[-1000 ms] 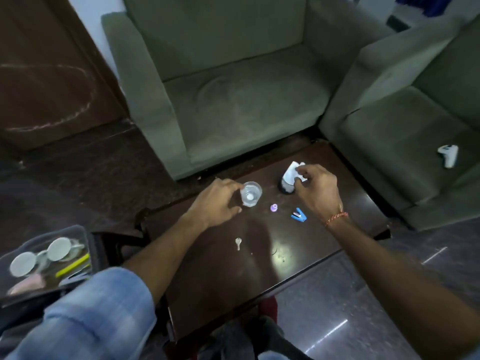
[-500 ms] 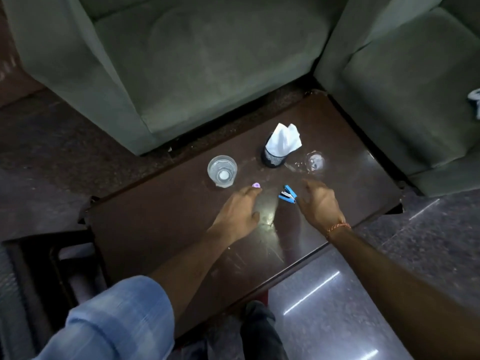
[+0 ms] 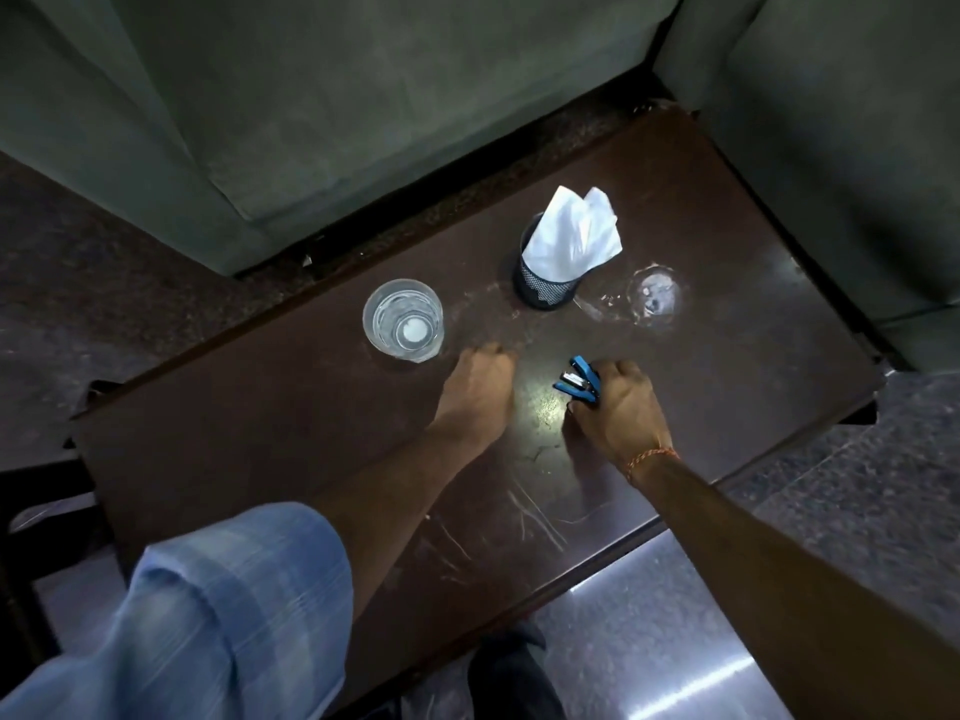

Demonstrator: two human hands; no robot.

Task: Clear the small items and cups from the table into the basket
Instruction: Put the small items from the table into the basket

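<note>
My right hand (image 3: 618, 407) is curled around the small blue stapler (image 3: 577, 381) near the middle of the table (image 3: 260, 439), fingers pinching its back end. My left hand (image 3: 480, 389) lies just beside it, fingers bunched down onto the tabletop; whether they hold anything I cannot tell. The clear cup (image 3: 403, 320) stands toward the far edge, and the mesh holder (image 3: 545, 285) with white tissue further right along it.

Dim room; glare patch on the table (image 3: 537, 402), sleeve (image 3: 218, 605) blurred.
</note>
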